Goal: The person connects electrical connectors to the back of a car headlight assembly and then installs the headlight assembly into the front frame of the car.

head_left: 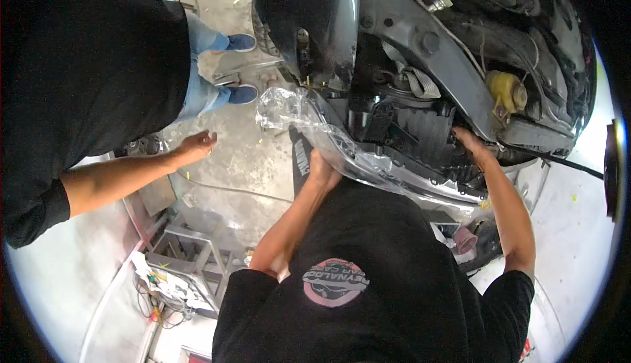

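A car's front bumper cover (358,166), with clear plastic film (279,108) over its left end, lies across the front of the car. At its outer edge, my left hand (322,171) is closed on the cover, its fingertips partly hidden. My right hand (469,145) reaches in beside the black plastic part (424,129) behind the bumper. Its fingers are bent against the dark parts there, and what they grip is hidden. A folded grey strap (420,83) lies above that black part.
Another person in a black shirt (98,67) stands at left, with one hand (197,148) held out over the concrete floor (243,159). A yellowish reservoir (507,93) sits in the engine bay. A metal stand (190,244) and cables are at lower left.
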The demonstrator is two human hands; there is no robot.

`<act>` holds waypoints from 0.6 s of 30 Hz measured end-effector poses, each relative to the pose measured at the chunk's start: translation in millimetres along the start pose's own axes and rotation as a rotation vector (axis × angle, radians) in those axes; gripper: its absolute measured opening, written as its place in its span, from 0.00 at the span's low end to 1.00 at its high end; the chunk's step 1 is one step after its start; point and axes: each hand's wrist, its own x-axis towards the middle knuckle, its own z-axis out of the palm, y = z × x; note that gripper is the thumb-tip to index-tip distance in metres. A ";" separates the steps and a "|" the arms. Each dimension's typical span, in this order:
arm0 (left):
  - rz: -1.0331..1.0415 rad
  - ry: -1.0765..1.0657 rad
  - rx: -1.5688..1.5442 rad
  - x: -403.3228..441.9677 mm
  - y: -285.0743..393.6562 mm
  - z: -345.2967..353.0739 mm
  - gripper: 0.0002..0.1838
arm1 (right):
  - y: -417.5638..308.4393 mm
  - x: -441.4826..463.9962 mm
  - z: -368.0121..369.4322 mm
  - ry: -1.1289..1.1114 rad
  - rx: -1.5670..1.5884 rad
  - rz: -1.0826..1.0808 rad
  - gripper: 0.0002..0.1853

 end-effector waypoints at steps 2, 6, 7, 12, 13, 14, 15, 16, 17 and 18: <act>0.019 0.023 -0.003 0.6 2.4 7.2 0.23 | -27.7 -13.4 6.7 0.051 -0.121 0.066 0.30; -0.034 -0.045 -0.155 3.7 0.0 2.5 0.18 | 14.0 6.4 -5.0 0.024 -0.075 -0.021 0.29; -0.058 -0.052 -0.158 6.8 -0.9 1.6 0.18 | 26.5 12.7 -8.5 -0.012 -0.048 -0.035 0.29; -0.055 -0.083 -0.179 9.8 -4.6 -4.8 0.19 | 39.4 14.7 -7.4 0.034 -0.025 -0.022 0.29; -0.041 -0.070 -0.145 9.0 -5.4 -5.0 0.20 | 19.5 1.9 -3.5 0.070 -0.013 0.004 0.29; -0.028 -0.058 -0.110 10.7 -4.9 -2.7 0.20 | 2.5 -9.2 -1.2 0.107 -0.002 0.030 0.30; -0.015 -0.049 -0.075 12.3 -3.7 0.2 0.21 | -9.7 -16.4 -1.7 0.105 -0.037 0.024 0.31; -0.020 -0.047 -0.104 10.6 -0.7 5.3 0.21 | -20.0 -22.9 -2.7 0.105 -0.070 0.019 0.32; -0.029 -0.045 -0.132 7.5 1.3 10.7 0.21 | -20.3 -24.4 -1.5 0.112 -0.062 0.030 0.34; -0.041 -0.043 -0.159 6.3 1.4 13.0 0.21 | -20.7 -25.9 -0.2 0.118 -0.053 0.041 0.35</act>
